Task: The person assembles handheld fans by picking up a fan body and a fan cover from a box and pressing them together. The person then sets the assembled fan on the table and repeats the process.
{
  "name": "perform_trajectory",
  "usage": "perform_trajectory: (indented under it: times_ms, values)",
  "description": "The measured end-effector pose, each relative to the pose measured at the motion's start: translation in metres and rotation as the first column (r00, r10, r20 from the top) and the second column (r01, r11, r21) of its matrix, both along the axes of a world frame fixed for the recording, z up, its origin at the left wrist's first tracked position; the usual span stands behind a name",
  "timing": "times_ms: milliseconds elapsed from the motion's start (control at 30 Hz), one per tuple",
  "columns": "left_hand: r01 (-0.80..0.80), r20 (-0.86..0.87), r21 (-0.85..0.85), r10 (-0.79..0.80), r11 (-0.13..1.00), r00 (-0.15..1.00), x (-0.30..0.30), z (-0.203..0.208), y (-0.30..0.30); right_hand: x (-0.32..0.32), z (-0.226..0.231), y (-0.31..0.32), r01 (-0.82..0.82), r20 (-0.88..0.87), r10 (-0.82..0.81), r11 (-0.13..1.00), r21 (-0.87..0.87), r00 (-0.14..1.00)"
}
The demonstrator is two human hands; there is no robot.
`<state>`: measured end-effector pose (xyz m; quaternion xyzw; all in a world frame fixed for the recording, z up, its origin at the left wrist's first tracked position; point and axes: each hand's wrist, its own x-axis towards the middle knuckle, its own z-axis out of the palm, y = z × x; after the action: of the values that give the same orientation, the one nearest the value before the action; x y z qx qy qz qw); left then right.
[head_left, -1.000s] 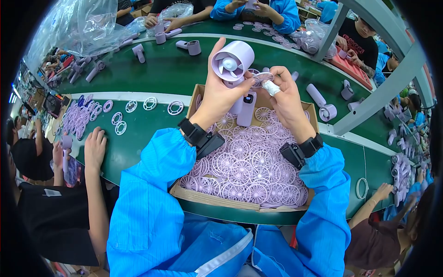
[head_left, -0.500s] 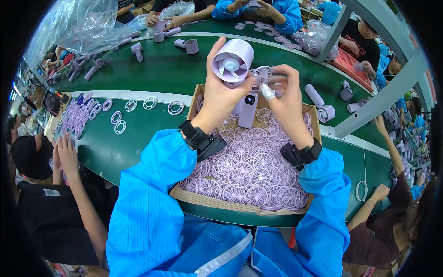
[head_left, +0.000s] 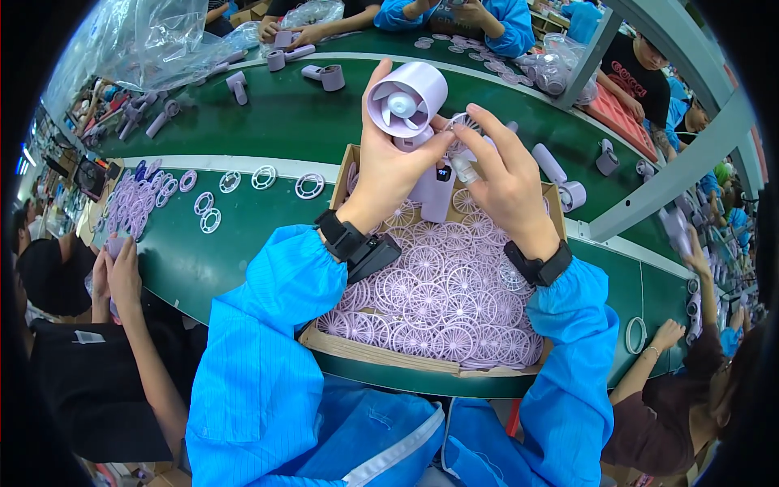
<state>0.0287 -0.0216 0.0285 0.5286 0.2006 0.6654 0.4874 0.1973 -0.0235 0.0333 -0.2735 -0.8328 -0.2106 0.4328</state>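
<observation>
A lavender handheld fan [head_left: 438, 87] rests in my left hand [head_left: 389, 172], whose fingers wrap round its round head. The head's open front shows pale blades. Its handle [head_left: 436, 200], with a small dark display, hangs down over the box. My right hand [head_left: 510, 174] pinches a lavender round spoked grille [head_left: 464, 124] just right of the fan head. White tape covers one of its fingertips. My left thumb reaches to the grille's edge. The grille is apart from the fan's open front.
Below my hands stands a cardboard box [head_left: 389, 357] filled with spoked grilles [head_left: 430, 300]. Lavender rings [head_left: 310, 186] lie to the left on the green table [head_left: 182, 272]. Fan bodies [head_left: 571, 195] lie beyond the box. A grey metal post [head_left: 649, 195] slants at right. Other people work around.
The fingers of my right hand have spread forward over the grille, which has tilted. My left hand and the fan have hardly moved. A person at left now holds a lavender part.
</observation>
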Motion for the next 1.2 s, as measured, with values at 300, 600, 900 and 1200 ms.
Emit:
perform_trajectory:
  times_ms: [300, 600, 900, 1200]
  values:
    - [0.012, -0.008, 0.025, -0.011, 1.0, 1.0, -0.001, 0.0, -0.002, 0.001, 0.0, 0.001, -0.007, -0.058, 0.007, 1.0, 0.008, 0.998]
    - [0.018, -0.035, 0.038, -0.017, 0.999, 0.999, -0.002, 0.0, 0.001, 0.002, 0.003, 0.001, 0.05, -0.081, -0.05, 0.999, -0.003, 0.996]
    - [0.052, -0.319, 0.004, -0.048, 0.999, 0.947, 0.004, -0.017, 0.011, -0.002, 0.009, -0.007, 0.047, -0.15, -0.058, 0.996, -0.077, 0.987]
    - [0.006, -0.443, 0.052, 0.018, 0.999, 0.896, 0.013, -0.017, 0.0, -0.001, 0.012, -0.008, 0.086, -0.128, -0.092, 0.995, -0.047, 0.988]
